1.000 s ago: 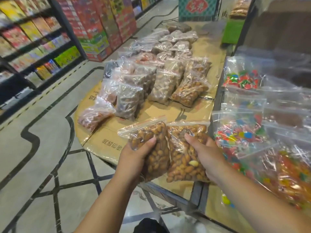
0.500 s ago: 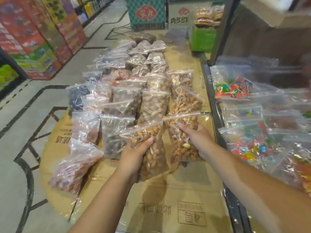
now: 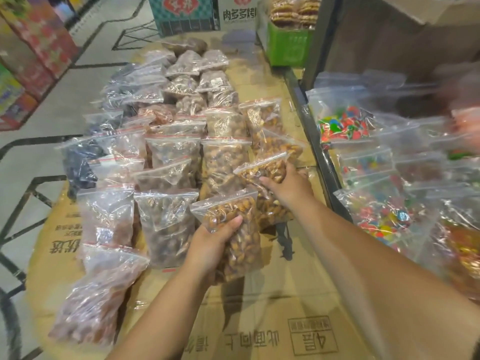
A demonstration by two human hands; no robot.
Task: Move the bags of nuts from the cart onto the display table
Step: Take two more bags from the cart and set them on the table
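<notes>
My left hand [image 3: 213, 242] grips a clear zip bag of brown almonds [image 3: 241, 245], held just above the cardboard-covered display table [image 3: 272, 320]. My right hand [image 3: 288, 188] grips a second almond bag [image 3: 267, 170] further forward and lays it against the right-hand column of nut bags. Several rows of clear bags of nuts [image 3: 168, 152] lie on the table ahead and to the left. No cart is visible.
A dark metal rail [image 3: 319, 157] borders the table on the right. Beyond it lie bags of coloured sweets [image 3: 345, 126]. A green crate [image 3: 288, 45] and printed boxes [image 3: 187, 14] stand at the far end. Tiled floor and stacked red cartons [image 3: 39, 45] are on the left.
Both hands have carried their almond bags forward over the table. The right hand has reached further ahead and lowered its bag onto the right column of bags.
</notes>
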